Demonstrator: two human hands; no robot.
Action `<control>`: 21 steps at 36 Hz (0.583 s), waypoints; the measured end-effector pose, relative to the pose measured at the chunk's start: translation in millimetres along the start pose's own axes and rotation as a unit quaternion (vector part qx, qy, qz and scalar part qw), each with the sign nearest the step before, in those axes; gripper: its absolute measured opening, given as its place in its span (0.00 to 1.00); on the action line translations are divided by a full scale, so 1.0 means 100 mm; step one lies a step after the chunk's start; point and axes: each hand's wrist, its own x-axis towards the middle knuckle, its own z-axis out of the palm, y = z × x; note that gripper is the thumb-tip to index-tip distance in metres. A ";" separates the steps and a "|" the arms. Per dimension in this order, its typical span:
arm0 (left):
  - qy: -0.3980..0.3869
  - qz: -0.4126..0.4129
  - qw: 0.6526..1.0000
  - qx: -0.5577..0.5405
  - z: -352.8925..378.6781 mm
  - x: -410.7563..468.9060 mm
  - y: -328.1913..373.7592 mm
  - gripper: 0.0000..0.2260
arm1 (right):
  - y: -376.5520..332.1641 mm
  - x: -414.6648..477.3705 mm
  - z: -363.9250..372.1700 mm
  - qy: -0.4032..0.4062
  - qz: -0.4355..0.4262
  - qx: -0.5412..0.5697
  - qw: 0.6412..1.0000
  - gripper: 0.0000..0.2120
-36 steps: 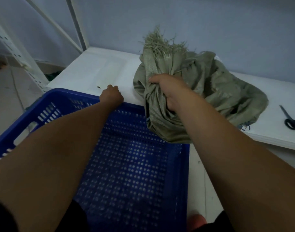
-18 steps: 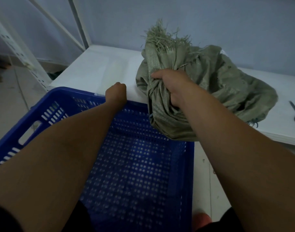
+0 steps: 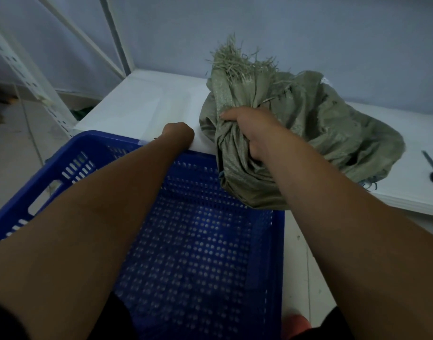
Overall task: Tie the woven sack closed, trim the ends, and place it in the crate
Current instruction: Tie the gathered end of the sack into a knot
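**Sack in my right fist, crate just below it**

My right hand [image 3: 254, 136] is clamped round the gathered neck of the woven sack [image 3: 333, 123]. The sack's bulk trails right across the white table [image 3: 141, 104], and its lower fold overhangs the far right corner of the blue crate [image 3: 277, 241]. The crate holds nothing. My left hand [image 3: 178, 133] sits at the far rim, fingers curled out of view; I cannot tell whether they grip it.

Dim, bluish indoor light, source unseen. The flat white tabletop [image 3: 141, 101] is brightest; the deep blue perforated plastic crate [image 3: 198, 241] sinks into murky shadow. Grain softens the grey-green woven sack [image 3: 321, 123]. Wide-angle distortion bends the white metal shelf frame [image 3: 21, 67] at left.
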 end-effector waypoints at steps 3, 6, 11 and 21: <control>-0.023 0.005 1.000 0.005 -0.05 0.02 0.04 0.14 | 0.02 0.00 0.01 0.000 0.001 -0.002 1.000 0.24; -0.050 0.012 0.999 0.002 -0.12 0.04 0.07 0.15 | 0.02 0.02 0.01 -0.001 -0.002 0.004 1.000 0.24; -0.094 0.030 0.994 0.049 -0.19 0.05 0.13 0.14 | 0.03 0.02 0.00 -0.002 -0.003 0.007 1.000 0.23; -0.125 0.030 0.989 0.073 -0.27 -0.03 0.07 0.06 | 0.04 0.03 0.01 -0.009 -0.007 -0.003 1.000 0.23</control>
